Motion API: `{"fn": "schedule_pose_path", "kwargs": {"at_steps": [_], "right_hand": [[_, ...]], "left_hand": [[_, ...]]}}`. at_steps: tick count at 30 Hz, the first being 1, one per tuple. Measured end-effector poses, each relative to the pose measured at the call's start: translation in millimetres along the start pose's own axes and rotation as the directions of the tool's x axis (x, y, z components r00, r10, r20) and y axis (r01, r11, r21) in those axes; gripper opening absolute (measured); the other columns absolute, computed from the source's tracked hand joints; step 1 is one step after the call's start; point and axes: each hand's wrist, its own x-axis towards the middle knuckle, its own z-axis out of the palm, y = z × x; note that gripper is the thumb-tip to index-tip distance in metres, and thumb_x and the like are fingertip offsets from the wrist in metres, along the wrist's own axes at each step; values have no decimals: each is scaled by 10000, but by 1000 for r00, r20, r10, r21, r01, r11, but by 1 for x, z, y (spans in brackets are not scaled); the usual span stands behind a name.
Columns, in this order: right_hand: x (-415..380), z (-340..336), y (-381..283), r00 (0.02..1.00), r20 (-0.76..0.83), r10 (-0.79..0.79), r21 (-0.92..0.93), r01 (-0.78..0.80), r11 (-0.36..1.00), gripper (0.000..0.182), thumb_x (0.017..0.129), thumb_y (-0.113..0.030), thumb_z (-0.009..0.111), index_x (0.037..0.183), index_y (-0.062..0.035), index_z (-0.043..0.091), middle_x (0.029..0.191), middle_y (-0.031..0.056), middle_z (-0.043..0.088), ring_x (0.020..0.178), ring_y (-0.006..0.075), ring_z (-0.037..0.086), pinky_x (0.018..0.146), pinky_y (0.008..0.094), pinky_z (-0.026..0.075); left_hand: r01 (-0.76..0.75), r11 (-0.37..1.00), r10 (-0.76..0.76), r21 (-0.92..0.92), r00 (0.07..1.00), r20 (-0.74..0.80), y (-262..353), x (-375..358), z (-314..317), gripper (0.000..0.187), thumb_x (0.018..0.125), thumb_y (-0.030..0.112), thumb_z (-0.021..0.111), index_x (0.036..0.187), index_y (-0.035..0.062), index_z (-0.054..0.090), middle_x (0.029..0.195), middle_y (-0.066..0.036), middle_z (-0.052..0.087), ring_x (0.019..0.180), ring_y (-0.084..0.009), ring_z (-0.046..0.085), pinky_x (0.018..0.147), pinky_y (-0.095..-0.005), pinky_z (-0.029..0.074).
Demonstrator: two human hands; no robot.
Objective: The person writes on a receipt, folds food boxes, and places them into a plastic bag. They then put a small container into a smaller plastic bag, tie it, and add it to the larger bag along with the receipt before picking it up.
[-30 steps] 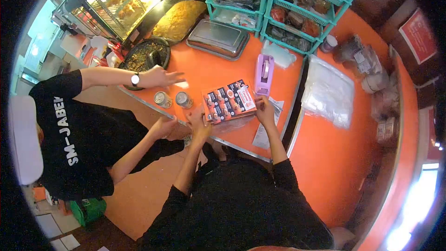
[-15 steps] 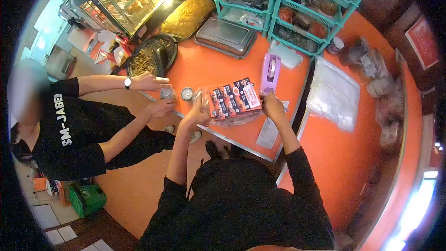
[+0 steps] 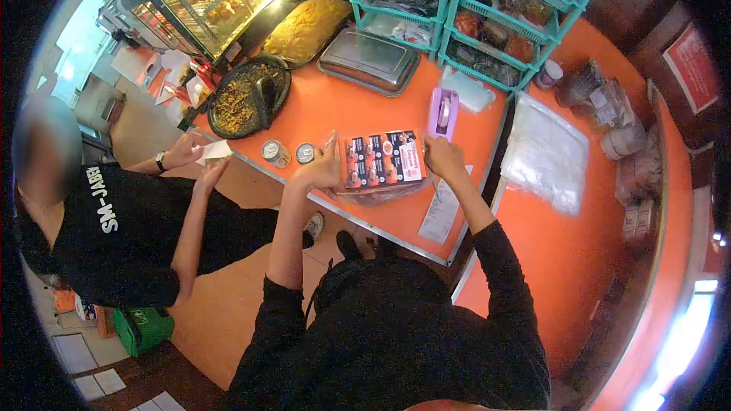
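Observation:
A plastic-wrapped package (image 3: 365,196) lies on the orange counter in front of me, a dark leaflet (image 3: 384,160) with small food pictures on its top. My left hand (image 3: 318,171) grips the left side, fingers partly hidden behind the edge. At the right edge, my right hand (image 3: 444,158) is closed on the corner of the package. A drink can (image 3: 304,154) stands just left of my left hand, with a second can (image 3: 276,154) beside it. The purple tape dispenser (image 3: 442,116) is directly behind my right hand, and a paper receipt (image 3: 440,213) lies below it.
A co-worker at left holds a white paper slip (image 3: 214,152). Behind are a black tray of food (image 3: 242,99), a lidded foil tray (image 3: 369,59) and teal racks (image 3: 449,19). Clear plastic bags (image 3: 547,151) lie on the right counter. A metal edge (image 3: 365,226) borders the counter.
The co-worker has let go of a can, now standing beside the other, and drawn back with a paper slip in hand. My hands stay on the package; my right hand shifted slightly left and up.

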Motion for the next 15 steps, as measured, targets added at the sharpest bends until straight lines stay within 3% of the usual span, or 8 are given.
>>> {"fn": "schedule_pose_path", "kwargs": {"at_steps": [2, 5, 7, 8, 10, 11, 14, 15], "right_hand": [[2, -3, 0, 999, -39, 6, 5, -6, 1000, 275, 868, -193, 509, 1135, -176, 575, 902, 189, 644, 808, 394, 649, 681, 502, 519], [-5, -15, -8, 985, -105, 138, 187, -116, 975, 246, 863, -198, 507, 1087, -131, 585, 949, 200, 632, 867, 388, 634, 731, 501, 511], [-8, -9, -10, 918, -334, 215, 263, -128, 956, 238, 866, -207, 483, 1032, -82, 600, 900, 177, 628, 856, 374, 619, 735, 496, 495], [-7, -7, -9, 919, -329, 219, 265, -133, 955, 238, 866, -207, 483, 1032, -82, 600, 900, 177, 628, 856, 374, 619, 735, 496, 495], [3, 4, 0, 774, -617, 138, 249, 26, 968, 226, 856, -218, 539, 877, -13, 631, 829, 159, 638, 727, 397, 608, 658, 463, 496], [15, 21, 13, 777, -614, 141, 251, 23, 968, 226, 856, -218, 539, 877, -13, 631, 829, 159, 638, 727, 397, 608, 658, 463, 496], [39, 46, 38, 939, -340, 52, 434, 108, 894, 206, 838, -203, 532, 876, -23, 623, 713, 98, 592, 713, 274, 610, 622, 421, 479], [28, 21, 28, 973, 11, 232, 805, -146, 575, 209, 823, -224, 564, 841, -27, 633, 694, 70, 593, 649, 228, 602, 578, 382, 476]], "left_hand": [[74, 986, -61, -149, 994, 89, 9, -6, -6, 1264, 582, -29, 740, 1472, 38, -155, 1466, -359, 128, 1033, -361, 605, 561, -339, 575], [9, 987, -2, -160, 999, 46, -4, -2, -4, 1259, 588, -33, 743, 1479, 58, -143, 1451, -326, 214, 900, -269, 636, 575, -344, 576], [-13, 987, 18, -162, 999, 34, -14, -1, -2, 1257, 592, -36, 744, 1483, 68, -137, 1443, -310, 257, 833, -223, 651, 582, -346, 576], [-19, 987, 25, -162, 999, 31, -19, 1, -1, 1256, 593, -37, 744, 1484, 71, -135, 1440, -304, 271, 811, -208, 657, 585, -347, 576], [-155, 986, 153, -58, 988, -34, -26, 7, -4, 1203, 663, 28, 733, 1497, 144, -125, 1290, -242, 480, 757, -191, 663, 558, -303, 555], [-197, 980, 195, -22, 979, -53, -30, 9, -5, 1185, 686, 50, 729, 1502, 169, -122, 1239, -221, 550, 739, -185, 665, 549, -288, 548], [-219, 935, 219, -281, 975, -31, -45, 21, -13, 959, 754, 127, 670, 1522, 184, 99, 1039, -106, 638, 732, -144, 637, 535, -240, 512], [-203, 887, 188, -415, 979, -78, -57, 29, -10, 854, 779, 134, 631, 1505, 200, 186, 1001, -91, 631, 702, -135, 623, 531, -229, 498]]}}
